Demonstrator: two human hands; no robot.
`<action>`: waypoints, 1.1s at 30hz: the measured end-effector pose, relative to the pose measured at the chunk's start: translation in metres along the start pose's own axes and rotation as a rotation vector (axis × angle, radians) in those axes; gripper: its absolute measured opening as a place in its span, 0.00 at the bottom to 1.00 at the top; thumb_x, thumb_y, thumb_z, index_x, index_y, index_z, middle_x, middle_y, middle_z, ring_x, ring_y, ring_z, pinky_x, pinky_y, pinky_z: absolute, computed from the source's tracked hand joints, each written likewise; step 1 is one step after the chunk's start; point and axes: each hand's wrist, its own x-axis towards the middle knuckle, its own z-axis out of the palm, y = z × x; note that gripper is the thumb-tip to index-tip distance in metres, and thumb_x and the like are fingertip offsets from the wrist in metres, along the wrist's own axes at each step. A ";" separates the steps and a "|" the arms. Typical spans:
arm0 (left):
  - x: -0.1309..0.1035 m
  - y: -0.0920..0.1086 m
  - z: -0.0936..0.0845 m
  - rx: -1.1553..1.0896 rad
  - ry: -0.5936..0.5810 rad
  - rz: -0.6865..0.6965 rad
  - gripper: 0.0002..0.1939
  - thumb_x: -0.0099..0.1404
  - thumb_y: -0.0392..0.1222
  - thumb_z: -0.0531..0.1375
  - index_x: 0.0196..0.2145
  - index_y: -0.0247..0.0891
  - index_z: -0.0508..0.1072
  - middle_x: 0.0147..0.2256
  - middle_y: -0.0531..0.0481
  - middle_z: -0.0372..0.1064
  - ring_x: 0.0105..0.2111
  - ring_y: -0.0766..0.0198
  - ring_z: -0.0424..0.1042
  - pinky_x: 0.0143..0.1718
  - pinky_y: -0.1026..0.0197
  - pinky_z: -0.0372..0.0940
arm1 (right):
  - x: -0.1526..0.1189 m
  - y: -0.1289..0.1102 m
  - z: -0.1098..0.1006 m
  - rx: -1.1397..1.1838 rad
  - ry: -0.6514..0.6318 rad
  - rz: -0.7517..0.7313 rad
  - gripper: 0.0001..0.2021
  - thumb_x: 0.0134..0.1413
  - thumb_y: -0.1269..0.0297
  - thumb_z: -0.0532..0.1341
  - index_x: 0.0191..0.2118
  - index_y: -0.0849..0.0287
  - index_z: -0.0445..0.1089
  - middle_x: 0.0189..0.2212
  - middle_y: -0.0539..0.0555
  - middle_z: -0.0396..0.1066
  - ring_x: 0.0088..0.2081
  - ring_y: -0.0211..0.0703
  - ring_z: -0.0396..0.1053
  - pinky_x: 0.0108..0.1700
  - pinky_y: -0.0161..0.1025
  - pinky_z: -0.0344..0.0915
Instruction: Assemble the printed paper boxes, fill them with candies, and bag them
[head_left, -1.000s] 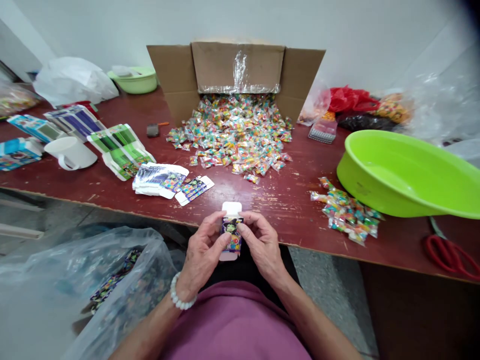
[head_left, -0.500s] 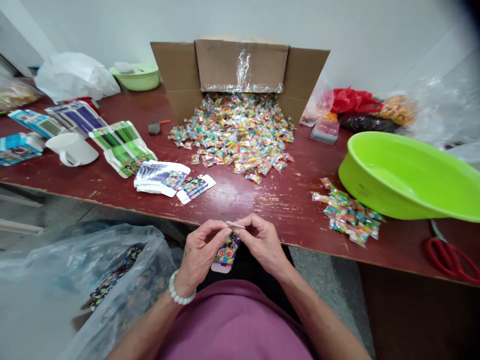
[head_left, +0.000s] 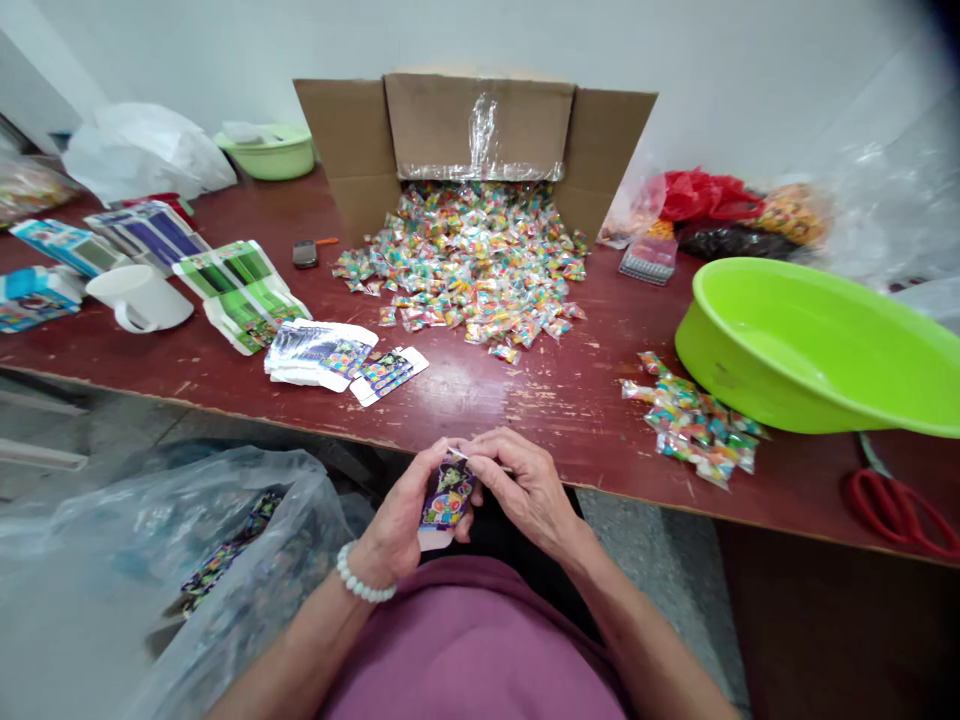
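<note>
While left hand (head_left: 396,515) curls round carton (head_left: 448,494) — right hand (head_left: 531,492) pinches flap (head_left: 457,454).

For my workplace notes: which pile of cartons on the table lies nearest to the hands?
The small fanned pile, nearest the left hand, right of the larger purple and white pile; the green pile and others lie farther left.

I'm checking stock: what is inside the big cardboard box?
Many wrapped candies show at the mouth of the cardboard box and spill onto the table. Anything deeper is hidden behind them and the cardboard.
</note>
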 end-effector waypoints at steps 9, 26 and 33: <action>0.000 -0.008 0.001 0.191 0.004 0.120 0.29 0.70 0.61 0.47 0.59 0.39 0.63 0.29 0.48 0.70 0.19 0.65 0.70 0.20 0.65 0.63 | 0.010 0.006 0.002 0.417 -0.088 0.401 0.11 0.50 0.58 0.70 0.31 0.60 0.73 0.30 0.52 0.75 0.20 0.35 0.68 0.22 0.33 0.65; 0.005 -0.009 -0.014 0.245 -0.034 0.087 0.35 0.69 0.64 0.47 0.63 0.38 0.62 0.26 0.47 0.70 0.17 0.65 0.68 0.18 0.65 0.62 | 0.012 0.000 0.010 0.469 -0.065 0.332 0.09 0.55 0.59 0.66 0.30 0.59 0.73 0.39 0.55 0.77 0.23 0.36 0.70 0.20 0.33 0.67; 0.013 -0.008 -0.014 0.178 0.031 0.029 0.31 0.68 0.60 0.52 0.61 0.38 0.64 0.28 0.46 0.72 0.21 0.62 0.70 0.17 0.64 0.64 | 0.005 0.011 0.011 0.189 0.042 0.079 0.03 0.58 0.67 0.65 0.33 0.56 0.74 0.36 0.52 0.76 0.39 0.41 0.73 0.44 0.39 0.69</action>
